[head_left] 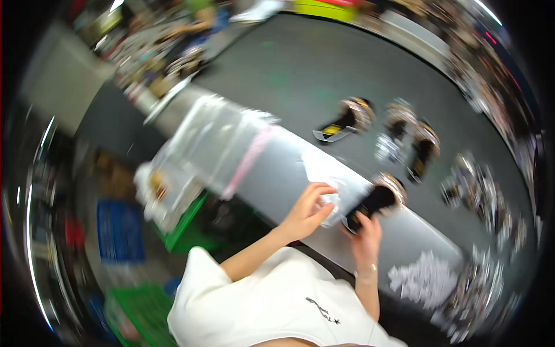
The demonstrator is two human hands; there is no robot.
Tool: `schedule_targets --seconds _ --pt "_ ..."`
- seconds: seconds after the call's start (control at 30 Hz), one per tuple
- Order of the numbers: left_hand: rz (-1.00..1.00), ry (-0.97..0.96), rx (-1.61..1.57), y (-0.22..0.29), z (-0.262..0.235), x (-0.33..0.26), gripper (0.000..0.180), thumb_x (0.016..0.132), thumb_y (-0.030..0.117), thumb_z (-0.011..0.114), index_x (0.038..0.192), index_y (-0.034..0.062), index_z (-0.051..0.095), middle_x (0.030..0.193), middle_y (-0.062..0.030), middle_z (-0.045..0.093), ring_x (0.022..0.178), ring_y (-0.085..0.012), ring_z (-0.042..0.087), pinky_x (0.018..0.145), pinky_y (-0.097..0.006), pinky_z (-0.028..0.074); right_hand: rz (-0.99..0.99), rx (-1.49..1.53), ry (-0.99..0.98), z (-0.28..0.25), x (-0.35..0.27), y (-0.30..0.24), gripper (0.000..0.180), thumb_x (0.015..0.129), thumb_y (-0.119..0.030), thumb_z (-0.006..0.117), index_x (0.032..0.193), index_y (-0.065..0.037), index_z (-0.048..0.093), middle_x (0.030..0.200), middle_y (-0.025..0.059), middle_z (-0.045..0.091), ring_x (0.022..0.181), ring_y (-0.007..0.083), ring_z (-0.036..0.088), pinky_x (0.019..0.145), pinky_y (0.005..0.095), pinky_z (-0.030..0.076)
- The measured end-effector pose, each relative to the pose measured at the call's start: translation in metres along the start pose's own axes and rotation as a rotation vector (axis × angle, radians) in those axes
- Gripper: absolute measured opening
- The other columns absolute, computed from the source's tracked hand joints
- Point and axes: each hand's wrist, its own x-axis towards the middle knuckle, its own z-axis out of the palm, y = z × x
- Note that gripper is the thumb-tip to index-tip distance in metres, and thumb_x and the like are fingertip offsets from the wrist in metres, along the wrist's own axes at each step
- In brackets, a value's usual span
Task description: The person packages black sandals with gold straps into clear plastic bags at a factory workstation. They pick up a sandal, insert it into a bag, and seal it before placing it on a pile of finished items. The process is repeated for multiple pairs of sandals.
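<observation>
Black slipper point(374, 200): 1 | right grip point(366, 236): pinching it | left grip point(305, 214): half-curled, hold unclear

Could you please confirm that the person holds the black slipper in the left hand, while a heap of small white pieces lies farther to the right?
Not quite: the head view shows the black slipper in the right hand. The heap of small white pieces does lie farther to the right.

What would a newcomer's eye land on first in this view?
Probably the dark shoe with the shiny band, in the right hand, with clear plastic at the left hand beside it. Next, the white heap at lower right and the pink strip left of the hands.
</observation>
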Motion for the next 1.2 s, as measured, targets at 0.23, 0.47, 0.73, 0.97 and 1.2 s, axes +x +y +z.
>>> schedule_targets --seconds 0.23,0.47,0.73,0.97,1.2 --pt "-0.304 0.256 -0.541 -0.051 0.005 -0.013 0.028 0.084 0.006 0.06 0.111 0.0015 0.058 0.107 -0.0037 0.059 0.074 -0.0048 0.054 0.065 -0.022 0.046 0.006 -0.171 0.084 -0.027 -0.033 -0.007 0.03 0.09 -0.021 0.057 0.115 -0.009 0.048 0.092 0.0061 0.06 0.077 0.0229 0.065 0.049 0.0291 0.053" --pt "-0.494 0.237 -0.837 -0.074 0.023 -0.006 0.022 0.087 0.012 0.059 0.108 0.0075 0.06 0.1 -0.0011 0.063 0.066 -0.0048 0.054 0.058 -0.021 0.045 -0.388 -0.349 -0.11 0.014 -0.042 -0.019 0.029 0.093 -0.014 0.053 0.118 -0.004 0.044 0.09 0.0062 0.059 0.073 0.0173 0.062 0.054 0.031 0.055" --pt "-0.573 0.339 -1.089 -0.086 0.003 0.005 0.022 0.092 0.01 0.051 0.113 0.0046 0.053 0.107 -0.0087 0.062 0.062 -0.0056 0.05 0.052 -0.018 0.04 -0.366 -0.549 -0.25 -0.004 -0.048 -0.032 0.03 0.088 -0.008 0.057 0.115 0.001 0.047 0.087 0.0099 0.062 0.068 0.02 0.065 0.054 0.0272 0.054" --pt "-0.362 0.428 -0.584 -0.083 0.01 0.011 0.016 0.094 0.012 0.051 0.101 0.0045 0.062 0.084 0.0011 0.067 0.051 -0.0038 0.047 0.048 -0.019 0.039 -0.475 -1.696 -0.295 -0.029 -0.042 -0.041 0.03 0.083 -0.02 0.063 0.109 -0.006 0.055 0.086 0.0146 0.059 0.074 0.0347 0.06 0.063 0.0398 0.048" --pt "0.823 0.087 0.433 -0.029 -0.003 0.025 0.022 0.067 0.008 0.065 0.088 0.0128 0.066 0.085 0.0019 0.065 0.058 -0.0136 0.054 0.05 -0.025 0.041 -0.121 -1.346 -0.276 -0.002 -0.04 -0.04 0.031 0.086 -0.019 0.06 0.114 -0.006 0.054 0.088 0.011 0.062 0.068 0.0215 0.063 0.057 0.0337 0.051"
